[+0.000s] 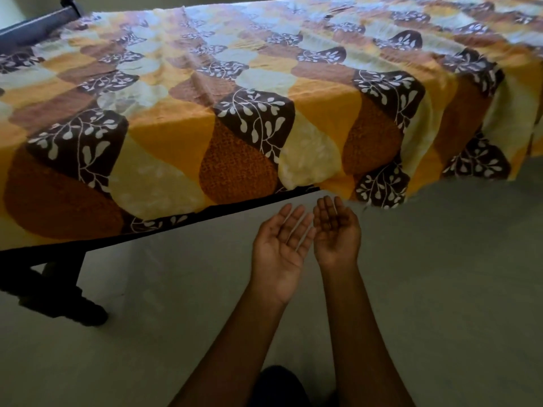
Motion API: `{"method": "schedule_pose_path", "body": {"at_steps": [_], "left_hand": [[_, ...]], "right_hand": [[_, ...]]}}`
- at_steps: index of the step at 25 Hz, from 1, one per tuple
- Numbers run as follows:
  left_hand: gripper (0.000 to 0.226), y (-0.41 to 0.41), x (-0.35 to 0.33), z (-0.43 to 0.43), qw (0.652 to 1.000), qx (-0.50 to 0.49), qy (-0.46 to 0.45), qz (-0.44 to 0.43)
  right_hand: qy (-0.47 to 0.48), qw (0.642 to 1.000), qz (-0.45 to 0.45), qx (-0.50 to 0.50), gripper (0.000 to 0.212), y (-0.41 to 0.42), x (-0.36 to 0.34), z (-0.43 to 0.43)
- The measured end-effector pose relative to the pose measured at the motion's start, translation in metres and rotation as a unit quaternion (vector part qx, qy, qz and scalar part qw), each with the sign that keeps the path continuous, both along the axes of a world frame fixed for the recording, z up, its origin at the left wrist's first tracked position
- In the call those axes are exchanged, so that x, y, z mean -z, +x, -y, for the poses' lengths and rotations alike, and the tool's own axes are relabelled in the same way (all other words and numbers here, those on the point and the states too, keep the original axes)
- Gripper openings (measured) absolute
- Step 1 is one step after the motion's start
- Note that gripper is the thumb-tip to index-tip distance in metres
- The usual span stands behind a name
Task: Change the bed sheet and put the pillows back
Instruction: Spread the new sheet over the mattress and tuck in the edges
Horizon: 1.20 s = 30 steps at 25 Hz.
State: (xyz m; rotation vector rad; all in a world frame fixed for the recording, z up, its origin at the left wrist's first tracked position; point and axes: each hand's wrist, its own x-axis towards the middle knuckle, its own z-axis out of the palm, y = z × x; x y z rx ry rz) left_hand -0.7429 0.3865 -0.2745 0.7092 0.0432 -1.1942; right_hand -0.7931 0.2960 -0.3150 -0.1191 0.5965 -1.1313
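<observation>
Left hand (279, 248) and right hand (336, 230) palms up, fingers straight, holding nothing, just below hanging edge of patterned bed sheet (235, 92); black bed frame (58, 251) beneath.

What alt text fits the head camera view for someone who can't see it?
A person's left hand and right hand, both open and palms up, hover near the hanging edge of an orange, brown and cream bed sheet. It covers a dark bed frame on a pale floor.
</observation>
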Motion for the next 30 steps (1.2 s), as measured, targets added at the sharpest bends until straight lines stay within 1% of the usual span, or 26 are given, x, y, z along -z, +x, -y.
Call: {"method": "schedule_pose_path", "body": {"at_steps": [3,5,9,13,14,16,17,18,19,21,22,24,26,28,30], "left_hand": [[0.04,-0.011,-0.013,0.034,0.998,-0.017,-0.037,-0.039],[0.044,-0.01,-0.015,0.047,0.997,-0.027,-0.05,-0.051],[0.05,-0.003,-0.007,0.05,0.99,-0.019,-0.111,-0.084],[0.054,0.004,0.003,0.053,0.985,-0.003,-0.16,-0.067],[0.053,0.005,0.003,0.054,0.983,0.001,-0.171,-0.062],[0.051,0.006,0.001,0.056,0.981,0.002,-0.186,-0.059],[0.05,0.006,0.001,0.057,0.981,0.001,-0.183,-0.06],[0.047,0.007,0.002,0.056,0.984,0.001,-0.166,-0.056],[0.043,0.009,0.004,0.055,0.99,0.007,-0.137,-0.043],[0.037,0.014,0.009,0.05,0.998,0.028,-0.058,0.006],[0.035,0.017,0.012,0.047,0.999,0.035,-0.022,0.025],[0.034,0.019,0.018,0.037,0.999,0.029,0.019,0.035],[0.032,0.018,0.026,0.02,0.998,-0.018,0.04,0.035],[0.03,0.023,0.03,-0.004,0.992,-0.117,0.049,0.027],[0.031,0.035,0.026,-0.025,0.973,-0.228,0.037,0.018]], "right_hand": [[-0.012,1.0,0.024,0.011,0.031,-0.009,0.0,0.015],[-0.021,0.999,0.035,-0.003,0.036,-0.012,0.0,0.024],[-0.05,0.995,0.084,-0.025,0.046,-0.013,-0.001,0.036],[-0.105,0.986,0.12,-0.041,0.043,-0.005,-0.022,0.052],[-0.118,0.984,0.124,-0.048,0.045,0.002,-0.031,0.059],[-0.129,0.982,0.131,-0.053,0.059,0.013,-0.048,0.073],[-0.116,0.984,0.123,-0.056,0.068,0.015,-0.055,0.078],[-0.105,0.988,0.103,-0.051,0.071,0.014,-0.057,0.082],[-0.102,0.991,0.075,-0.042,0.07,0.01,-0.054,0.082],[-0.07,0.997,0.017,-0.02,0.058,-0.007,-0.04,0.066],[-0.036,0.999,0.0,-0.01,0.052,-0.016,-0.03,0.052],[0.008,1.0,-0.016,-0.014,0.043,-0.027,-0.014,0.023],[0.032,0.998,-0.032,-0.035,0.037,-0.026,-0.006,-0.001],[0.036,0.996,-0.042,-0.072,0.034,-0.019,-0.006,-0.022],[0.023,0.991,-0.041,-0.125,0.033,-0.006,-0.013,-0.038]]}}
